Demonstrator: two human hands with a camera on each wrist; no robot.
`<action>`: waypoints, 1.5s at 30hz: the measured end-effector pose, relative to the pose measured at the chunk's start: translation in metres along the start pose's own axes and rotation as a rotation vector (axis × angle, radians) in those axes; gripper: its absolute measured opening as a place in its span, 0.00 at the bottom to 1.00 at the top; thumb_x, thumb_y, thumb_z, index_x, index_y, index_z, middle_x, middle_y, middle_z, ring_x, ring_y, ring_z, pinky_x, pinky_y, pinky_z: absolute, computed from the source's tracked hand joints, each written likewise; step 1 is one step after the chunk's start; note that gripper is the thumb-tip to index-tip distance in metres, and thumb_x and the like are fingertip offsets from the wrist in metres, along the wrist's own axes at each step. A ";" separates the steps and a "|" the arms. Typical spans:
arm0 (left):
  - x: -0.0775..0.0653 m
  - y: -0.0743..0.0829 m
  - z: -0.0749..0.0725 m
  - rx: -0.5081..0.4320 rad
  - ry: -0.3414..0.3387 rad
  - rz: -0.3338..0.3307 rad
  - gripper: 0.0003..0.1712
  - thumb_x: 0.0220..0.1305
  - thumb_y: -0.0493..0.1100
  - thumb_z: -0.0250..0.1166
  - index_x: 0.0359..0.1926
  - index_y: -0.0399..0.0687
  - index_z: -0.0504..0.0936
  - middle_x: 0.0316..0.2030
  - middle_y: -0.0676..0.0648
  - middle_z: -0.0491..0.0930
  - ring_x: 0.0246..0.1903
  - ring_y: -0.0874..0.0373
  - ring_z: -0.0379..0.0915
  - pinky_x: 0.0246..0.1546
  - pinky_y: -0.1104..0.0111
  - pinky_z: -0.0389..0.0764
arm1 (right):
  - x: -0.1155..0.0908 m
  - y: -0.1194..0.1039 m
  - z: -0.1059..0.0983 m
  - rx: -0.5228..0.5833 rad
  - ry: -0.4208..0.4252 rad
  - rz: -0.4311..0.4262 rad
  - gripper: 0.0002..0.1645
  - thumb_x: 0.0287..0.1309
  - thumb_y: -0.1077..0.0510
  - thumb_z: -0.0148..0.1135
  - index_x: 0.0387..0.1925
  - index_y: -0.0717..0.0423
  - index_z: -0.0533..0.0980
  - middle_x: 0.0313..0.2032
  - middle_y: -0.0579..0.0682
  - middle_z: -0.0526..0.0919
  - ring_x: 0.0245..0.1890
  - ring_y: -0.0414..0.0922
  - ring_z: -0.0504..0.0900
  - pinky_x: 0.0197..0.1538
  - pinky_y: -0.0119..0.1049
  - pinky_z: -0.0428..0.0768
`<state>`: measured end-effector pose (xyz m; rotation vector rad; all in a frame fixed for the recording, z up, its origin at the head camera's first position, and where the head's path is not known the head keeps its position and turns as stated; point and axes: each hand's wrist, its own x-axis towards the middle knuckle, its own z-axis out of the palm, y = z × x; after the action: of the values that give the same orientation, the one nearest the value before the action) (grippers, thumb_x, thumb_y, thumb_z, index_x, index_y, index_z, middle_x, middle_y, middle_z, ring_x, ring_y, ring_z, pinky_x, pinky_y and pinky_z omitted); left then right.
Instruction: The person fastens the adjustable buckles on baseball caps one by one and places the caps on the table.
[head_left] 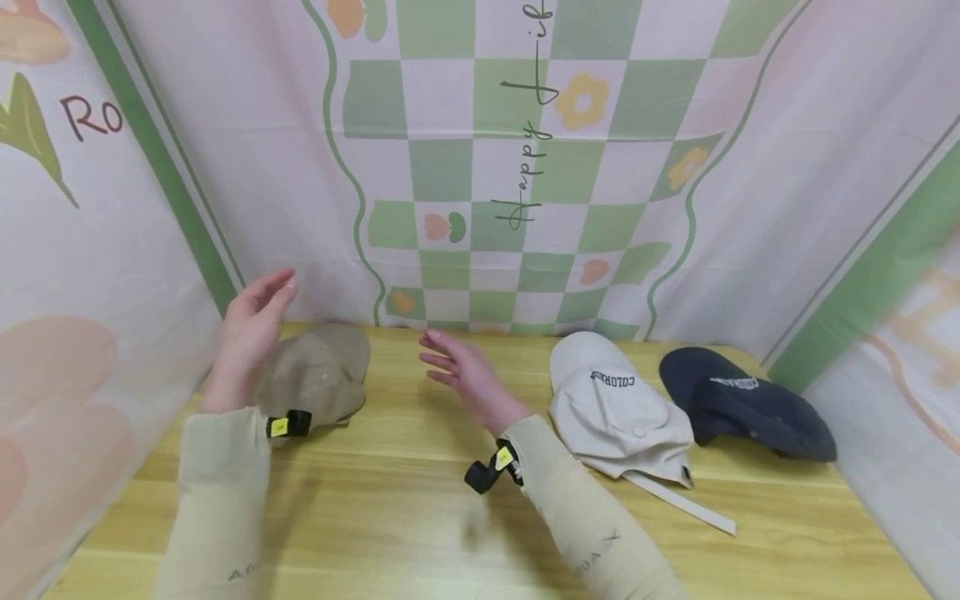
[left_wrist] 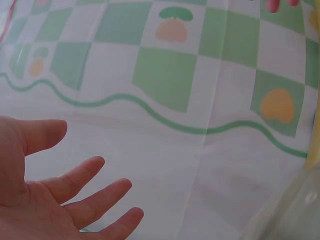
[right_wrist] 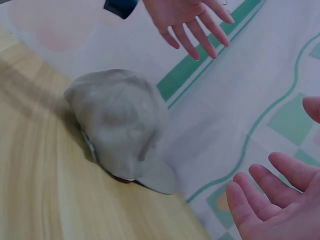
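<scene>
An olive-grey baseball cap (head_left: 318,375) lies at the table's left, its brim towards the back right. Above its left side in the head view hovers my left hand (head_left: 253,337), holding nothing; its fingers (left_wrist: 107,192) are spread apart in the left wrist view. My right hand (head_left: 472,373) hangs over the middle of the table, fingers extended and palm turned inwards. Between that hand and the cap (right_wrist: 120,120) there is a gap. To the right lie a white cap (head_left: 615,408) with dark lettering and a navy cap (head_left: 742,404) beside it.
The wooden table (head_left: 390,525) ends at a printed cloth backdrop (head_left: 525,275) with green checks. More cloth walls (head_left: 97,275) enclose the left and right sides. A pale strap (head_left: 682,502) trails from the white cap onto the table.
</scene>
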<state>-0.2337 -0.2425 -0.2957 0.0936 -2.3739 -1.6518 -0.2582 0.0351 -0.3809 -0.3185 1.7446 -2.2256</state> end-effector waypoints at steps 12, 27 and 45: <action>-0.008 0.004 0.027 -0.045 -0.054 0.035 0.33 0.80 0.53 0.53 0.76 0.43 0.62 0.73 0.39 0.62 0.72 0.44 0.57 0.72 0.49 0.57 | -0.013 -0.026 -0.024 -0.015 0.036 -0.085 0.33 0.77 0.48 0.51 0.71 0.66 0.64 0.68 0.58 0.72 0.67 0.55 0.71 0.68 0.48 0.69; -0.017 0.005 0.059 -0.073 -0.112 0.016 0.40 0.78 0.53 0.56 0.80 0.46 0.51 0.77 0.39 0.53 0.74 0.41 0.51 0.73 0.50 0.55 | -0.035 -0.049 -0.063 -0.138 0.062 -0.096 0.40 0.76 0.42 0.49 0.77 0.62 0.56 0.74 0.58 0.62 0.72 0.55 0.62 0.73 0.52 0.59; -0.026 -0.004 0.097 -0.052 -0.183 -0.022 0.43 0.76 0.58 0.58 0.80 0.44 0.52 0.76 0.38 0.54 0.72 0.38 0.54 0.70 0.47 0.60 | -0.052 -0.057 -0.098 -0.252 0.277 -0.087 0.36 0.77 0.47 0.50 0.75 0.62 0.60 0.76 0.53 0.59 0.75 0.50 0.56 0.74 0.47 0.57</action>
<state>-0.2320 -0.1499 -0.3357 -0.0434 -2.4662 -1.8022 -0.2499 0.1554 -0.3492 -0.1458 2.2035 -2.1958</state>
